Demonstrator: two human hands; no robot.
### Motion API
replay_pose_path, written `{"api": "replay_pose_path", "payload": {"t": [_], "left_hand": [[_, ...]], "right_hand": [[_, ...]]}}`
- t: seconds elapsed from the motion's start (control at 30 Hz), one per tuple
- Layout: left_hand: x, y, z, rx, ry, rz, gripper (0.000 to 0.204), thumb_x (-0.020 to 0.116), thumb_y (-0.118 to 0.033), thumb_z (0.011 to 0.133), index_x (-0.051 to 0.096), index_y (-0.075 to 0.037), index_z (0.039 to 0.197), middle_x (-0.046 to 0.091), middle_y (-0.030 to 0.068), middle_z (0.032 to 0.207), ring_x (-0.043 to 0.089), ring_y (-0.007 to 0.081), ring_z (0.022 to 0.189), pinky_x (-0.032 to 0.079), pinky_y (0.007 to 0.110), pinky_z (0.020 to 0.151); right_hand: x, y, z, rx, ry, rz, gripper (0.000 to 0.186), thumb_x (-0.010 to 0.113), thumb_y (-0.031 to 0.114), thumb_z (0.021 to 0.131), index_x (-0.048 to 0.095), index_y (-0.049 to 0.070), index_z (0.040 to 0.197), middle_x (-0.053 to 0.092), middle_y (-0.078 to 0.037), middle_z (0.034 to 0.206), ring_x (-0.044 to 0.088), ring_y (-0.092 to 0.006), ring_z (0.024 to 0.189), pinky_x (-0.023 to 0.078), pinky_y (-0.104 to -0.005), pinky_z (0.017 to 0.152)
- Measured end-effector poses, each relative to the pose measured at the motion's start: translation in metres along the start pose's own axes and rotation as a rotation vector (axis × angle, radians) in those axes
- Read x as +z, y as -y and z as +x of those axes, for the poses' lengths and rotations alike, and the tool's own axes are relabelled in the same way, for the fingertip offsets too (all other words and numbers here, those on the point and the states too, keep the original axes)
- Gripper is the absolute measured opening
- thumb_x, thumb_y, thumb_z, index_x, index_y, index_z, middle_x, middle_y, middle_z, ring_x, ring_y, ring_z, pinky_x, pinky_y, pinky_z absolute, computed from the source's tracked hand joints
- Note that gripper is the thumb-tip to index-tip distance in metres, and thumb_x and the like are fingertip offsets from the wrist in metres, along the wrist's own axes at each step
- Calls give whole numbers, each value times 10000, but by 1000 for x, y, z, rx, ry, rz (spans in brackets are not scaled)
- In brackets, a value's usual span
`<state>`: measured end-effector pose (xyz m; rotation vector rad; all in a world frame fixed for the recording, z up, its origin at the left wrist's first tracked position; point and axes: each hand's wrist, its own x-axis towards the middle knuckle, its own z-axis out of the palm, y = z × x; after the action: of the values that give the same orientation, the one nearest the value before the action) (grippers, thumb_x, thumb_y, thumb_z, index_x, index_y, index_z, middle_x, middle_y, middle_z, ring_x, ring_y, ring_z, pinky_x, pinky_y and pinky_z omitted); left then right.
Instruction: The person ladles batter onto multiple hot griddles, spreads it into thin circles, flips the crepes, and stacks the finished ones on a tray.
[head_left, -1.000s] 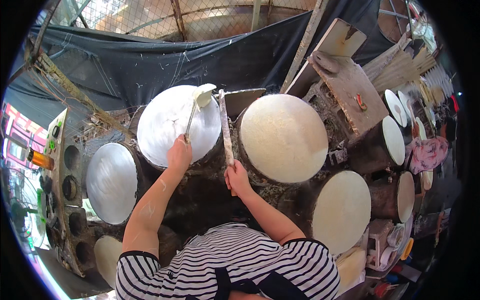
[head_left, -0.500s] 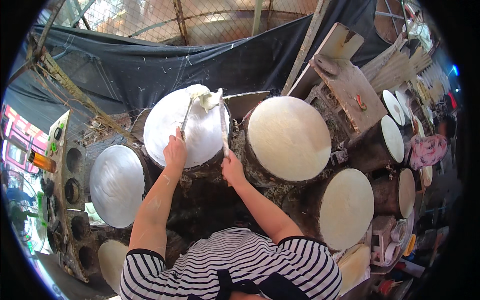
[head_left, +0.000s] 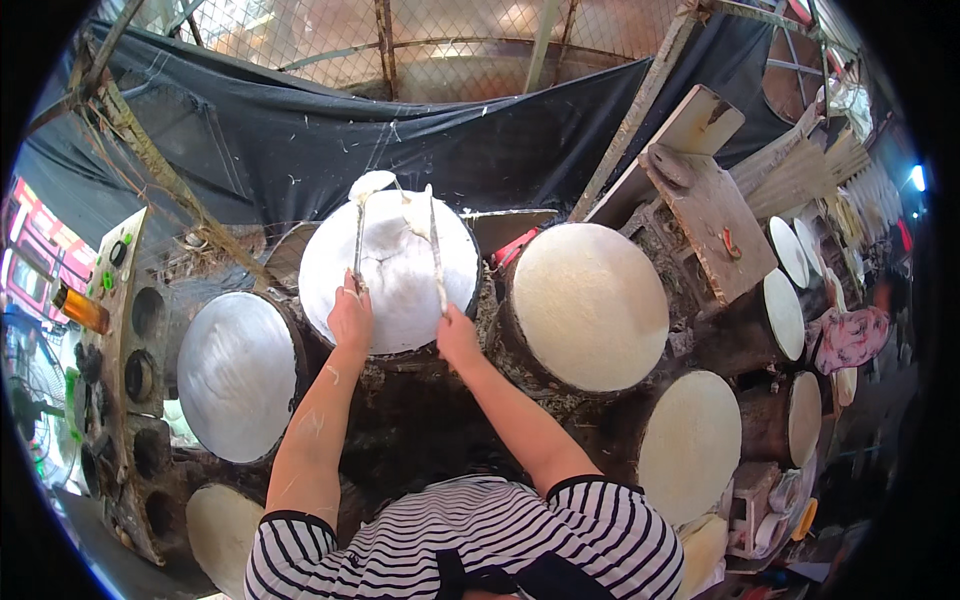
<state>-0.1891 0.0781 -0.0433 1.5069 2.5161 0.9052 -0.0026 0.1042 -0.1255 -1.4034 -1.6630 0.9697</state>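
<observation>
A silvery round griddle lies in front of me, with a thin whitish smear on its middle. My left hand is closed round the lower end of a long thin tool. At that tool's far end sits a white doughy lump, over the griddle's far rim. My right hand is wrapped round a pale flat stick, slanted over the griddle's right part. More white doughy stuff clings by the stick's upper end and stretches in threads between the two tools.
Right of the griddle stands another round griddle covered by a thin cream layer; a third coated griddle is nearer me. A bare silvery griddle is at left. Behind hangs a dark sheet. A board leans at right.
The doughy mass has been drawn apart: the lump on my left tool has moved away from the stick. The whole view has shifted slightly, so the griddles appear lower.
</observation>
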Motion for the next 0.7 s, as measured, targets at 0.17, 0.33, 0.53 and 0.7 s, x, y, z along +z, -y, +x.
{"api": "replay_pose_path", "payload": {"t": [0.17,0.33,0.53,0.7], "left_hand": [[6,14,4,-20,-163,-272,359,551,-188,874,516,-12,1185,586,122,837,602,254,788,459,358,675],[-2,12,2,-154,-81,-655,202,557,-162,862,552,11,966,504,30,623,510,128,555,395,276,497],[-38,-20,-21,-428,65,-935,132,579,-137,843,512,-25,827,405,-27,578,389,70,439,298,246,398],[-42,-1,-41,-452,72,-919,258,574,-172,845,558,16,1022,446,-7,564,435,72,425,325,235,384]], "right_hand": [[-12,4,3,-75,-78,-32,201,425,114,854,537,34,1000,556,-150,637,566,-255,484,448,-374,449],[-6,30,30,-28,77,-67,248,438,113,841,536,18,1049,580,-256,732,590,-409,687,461,-450,620],[-1,31,40,-44,120,-231,301,454,107,821,537,21,1097,598,-268,854,564,-451,845,451,-501,739],[-17,50,44,-81,142,-217,280,445,120,832,538,-11,1061,598,-278,878,565,-448,866,452,-496,755]]}}
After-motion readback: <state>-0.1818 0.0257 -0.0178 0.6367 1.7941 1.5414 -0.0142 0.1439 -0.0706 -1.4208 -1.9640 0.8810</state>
